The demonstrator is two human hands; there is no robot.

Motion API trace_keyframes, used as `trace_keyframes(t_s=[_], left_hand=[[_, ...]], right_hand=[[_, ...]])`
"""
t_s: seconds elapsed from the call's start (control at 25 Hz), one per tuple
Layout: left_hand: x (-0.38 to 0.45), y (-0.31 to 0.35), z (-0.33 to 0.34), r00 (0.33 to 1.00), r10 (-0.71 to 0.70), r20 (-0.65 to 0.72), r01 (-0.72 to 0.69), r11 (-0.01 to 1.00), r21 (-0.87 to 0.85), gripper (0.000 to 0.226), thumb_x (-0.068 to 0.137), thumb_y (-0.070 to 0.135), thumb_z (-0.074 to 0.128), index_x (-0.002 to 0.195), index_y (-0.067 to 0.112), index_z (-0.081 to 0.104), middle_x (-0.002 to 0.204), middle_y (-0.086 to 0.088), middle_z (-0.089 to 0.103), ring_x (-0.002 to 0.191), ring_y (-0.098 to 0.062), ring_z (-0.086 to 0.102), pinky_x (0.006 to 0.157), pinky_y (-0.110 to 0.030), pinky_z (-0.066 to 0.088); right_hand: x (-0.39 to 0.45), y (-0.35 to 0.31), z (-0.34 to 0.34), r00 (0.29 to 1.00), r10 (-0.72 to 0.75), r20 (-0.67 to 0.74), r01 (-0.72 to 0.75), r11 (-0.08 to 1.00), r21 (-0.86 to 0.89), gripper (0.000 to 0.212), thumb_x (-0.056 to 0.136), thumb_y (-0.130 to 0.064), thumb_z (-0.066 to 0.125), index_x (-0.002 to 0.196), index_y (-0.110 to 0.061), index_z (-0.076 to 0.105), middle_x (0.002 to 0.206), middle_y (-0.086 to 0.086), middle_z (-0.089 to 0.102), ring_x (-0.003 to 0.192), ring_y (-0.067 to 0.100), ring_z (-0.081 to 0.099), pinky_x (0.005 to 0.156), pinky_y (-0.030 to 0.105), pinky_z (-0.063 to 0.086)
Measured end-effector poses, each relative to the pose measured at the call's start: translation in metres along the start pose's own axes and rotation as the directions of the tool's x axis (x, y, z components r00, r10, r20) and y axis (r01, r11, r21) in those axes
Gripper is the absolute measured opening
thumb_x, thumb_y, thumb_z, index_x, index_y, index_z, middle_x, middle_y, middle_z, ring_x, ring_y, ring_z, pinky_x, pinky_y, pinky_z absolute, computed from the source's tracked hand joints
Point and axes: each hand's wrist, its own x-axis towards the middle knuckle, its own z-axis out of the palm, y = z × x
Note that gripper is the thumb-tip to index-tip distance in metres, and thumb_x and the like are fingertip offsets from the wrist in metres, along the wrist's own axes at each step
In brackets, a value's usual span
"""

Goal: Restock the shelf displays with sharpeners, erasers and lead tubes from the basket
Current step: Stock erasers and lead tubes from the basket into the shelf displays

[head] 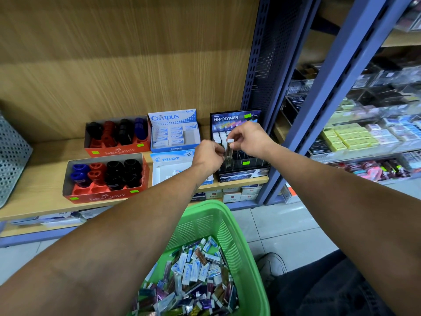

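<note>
My right hand (249,139) pinches the white-capped top of a lead tube (229,152), held upright over the black Hi-Polymer lead display (237,165). Beside it, my left hand (208,156) touches the tube's left side with curled fingers; what else it holds is hidden. The display's back slots hold several white-capped tubes, while its front slots look bare. Below me, the green basket (250,258) is filled with erasers and lead tubes (193,279). On the shelf stand two red Faber-Castell sharpener boxes (106,179) (117,135), a blue Campus eraser box (174,133) and a Pilot eraser box (169,166).
A blue metal upright (257,83) stands right of the lead display. The neighbouring shelves (355,137) at right carry packed stationery. A perforated metal container (11,156) sits at far left. Beside the basket, my shoe (272,264) rests on the tiled floor.
</note>
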Motion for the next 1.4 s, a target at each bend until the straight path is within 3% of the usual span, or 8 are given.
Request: trace_keyframes(t_s=[0.2, 0.32, 0.56, 0.96, 1.08, 1.16, 1.28, 1.4], left_hand=[[0.001, -0.001, 0.002, 1.000, 0.012, 0.011, -0.012, 1.000, -0.005, 0.024, 0.087, -0.002, 0.064, 0.106, 0.005, 0.075, 0.101, -0.010, 0.074, 0.098, -0.024, 0.068, 0.091, -0.037, 0.055], [0.004, -0.004, 0.004, 1.000, -0.017, 0.026, 0.019, 0.998, -0.052, 0.027, 0.086, -0.006, 0.062, 0.108, 0.004, 0.075, 0.102, -0.009, 0.074, 0.099, -0.023, 0.068, 0.093, -0.040, 0.056], [0.003, -0.003, 0.001, 0.998, -0.003, 0.068, -0.001, 0.999, 0.054, 0.037, 0.082, -0.009, 0.056, 0.106, 0.011, 0.077, 0.099, -0.008, 0.074, 0.096, -0.025, 0.067, 0.083, -0.035, 0.059], [0.006, -0.003, -0.004, 0.999, -0.003, 0.053, 0.001, 1.000, 0.030, 0.033, 0.079, -0.008, 0.058, 0.102, 0.007, 0.077, 0.096, -0.011, 0.074, 0.094, -0.027, 0.069, 0.084, -0.040, 0.059], [-0.003, -0.007, -0.017, 1.000, -0.013, 0.009, 0.013, 1.000, -0.005, 0.026, 0.079, -0.006, 0.059, 0.094, 0.007, 0.076, 0.092, -0.011, 0.074, 0.086, -0.025, 0.068, 0.076, -0.034, 0.058], [-0.020, -0.011, -0.029, 0.999, -0.034, 0.006, 0.034, 0.998, -0.054, 0.022, 0.081, -0.005, 0.056, 0.080, 0.010, 0.073, 0.080, -0.010, 0.072, 0.072, -0.024, 0.064, 0.066, -0.035, 0.055], [-0.055, -0.026, -0.047, 0.996, -0.081, 0.032, 0.084, 0.989, -0.120, 0.022, 0.083, -0.002, 0.051, 0.070, 0.009, 0.065, 0.069, -0.019, 0.069, 0.059, -0.028, 0.066, 0.065, -0.045, 0.059], [-0.110, -0.067, -0.064, 0.983, -0.151, 0.105, 0.170, 0.964, -0.203, 0.025, 0.090, -0.003, 0.051, 0.069, 0.006, 0.062, 0.060, -0.018, 0.063, 0.049, -0.025, 0.062, 0.046, -0.030, 0.056]], right_hand=[[0.004, 0.004, 0.012, 0.999, -0.029, -0.015, 0.027, 0.994, -0.110, 0.029, 0.091, -0.016, 0.071, 0.119, -0.010, 0.070, 0.102, 0.008, 0.068, 0.100, 0.022, 0.064, 0.088, 0.022, 0.046], [0.006, 0.004, 0.007, 0.999, -0.044, 0.002, 0.044, 0.985, -0.165, 0.030, 0.092, -0.017, 0.070, 0.121, -0.010, 0.069, 0.108, 0.009, 0.069, 0.101, 0.022, 0.063, 0.090, 0.027, 0.049], [0.004, 0.005, 0.018, 0.985, -0.153, 0.082, 0.172, 0.935, -0.310, 0.026, 0.092, -0.018, 0.068, 0.117, -0.013, 0.071, 0.107, 0.008, 0.070, 0.102, 0.026, 0.063, 0.087, 0.032, 0.050], [0.004, 0.012, 0.029, 0.990, -0.127, 0.063, 0.141, 0.936, -0.323, 0.021, 0.088, -0.017, 0.071, 0.108, -0.014, 0.064, 0.104, 0.007, 0.065, 0.098, 0.027, 0.061, 0.086, 0.036, 0.051], [-0.008, 0.000, 0.026, 0.988, -0.154, -0.016, 0.139, 0.924, -0.356, 0.016, 0.089, -0.020, 0.067, 0.104, -0.016, 0.061, 0.102, 0.001, 0.054, 0.090, 0.024, 0.056, 0.079, 0.039, 0.051], [-0.021, -0.020, 0.029, 0.982, -0.180, -0.056, 0.158, 0.947, -0.280, 0.009, 0.088, -0.020, 0.061, 0.096, -0.017, 0.062, 0.092, -0.003, 0.054, 0.085, 0.023, 0.056, 0.074, 0.037, 0.050], [-0.050, -0.055, 0.050, 0.979, -0.204, 0.025, 0.205, 0.977, -0.064, 0.014, 0.083, -0.013, 0.055, 0.090, -0.017, 0.067, 0.075, -0.001, 0.061, 0.077, 0.025, 0.060, 0.068, 0.034, 0.051], [-0.088, -0.076, 0.089, 0.961, -0.236, 0.142, 0.236, 0.972, 0.020, 0.012, 0.081, -0.012, 0.059, 0.087, -0.017, 0.068, 0.074, 0.000, 0.062, 0.073, 0.022, 0.059, 0.066, 0.031, 0.047]])
